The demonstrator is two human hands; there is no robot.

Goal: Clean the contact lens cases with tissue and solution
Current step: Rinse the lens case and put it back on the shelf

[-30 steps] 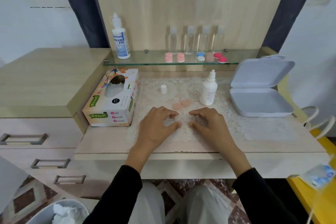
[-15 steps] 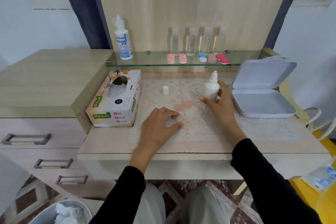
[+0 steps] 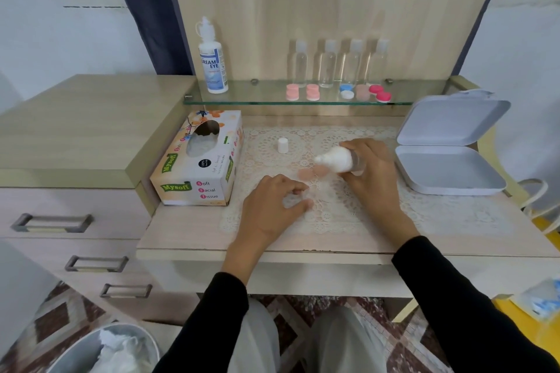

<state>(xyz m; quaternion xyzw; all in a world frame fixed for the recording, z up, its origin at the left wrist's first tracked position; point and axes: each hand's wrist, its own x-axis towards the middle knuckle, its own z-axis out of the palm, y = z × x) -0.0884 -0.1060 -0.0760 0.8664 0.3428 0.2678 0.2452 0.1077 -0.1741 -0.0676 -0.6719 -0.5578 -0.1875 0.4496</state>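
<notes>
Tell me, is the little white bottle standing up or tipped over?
Tipped. The right hand holds the little white bottle sideways over the lace mat, its nozzle pointing left.

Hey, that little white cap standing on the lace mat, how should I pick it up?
Pinch the white cap by its round sides, thumb and forefinger coming straight down from above. It stands upright on the lace mat, apart from the tissue box, and looks too short to wrap.

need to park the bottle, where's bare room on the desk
Bare lace mat right of the right hand holding the bottle, in front of the open white box. Cabinet top left of the tissue box is bare too. Crowded: mat centre, around the peach lids and left hand.
</notes>
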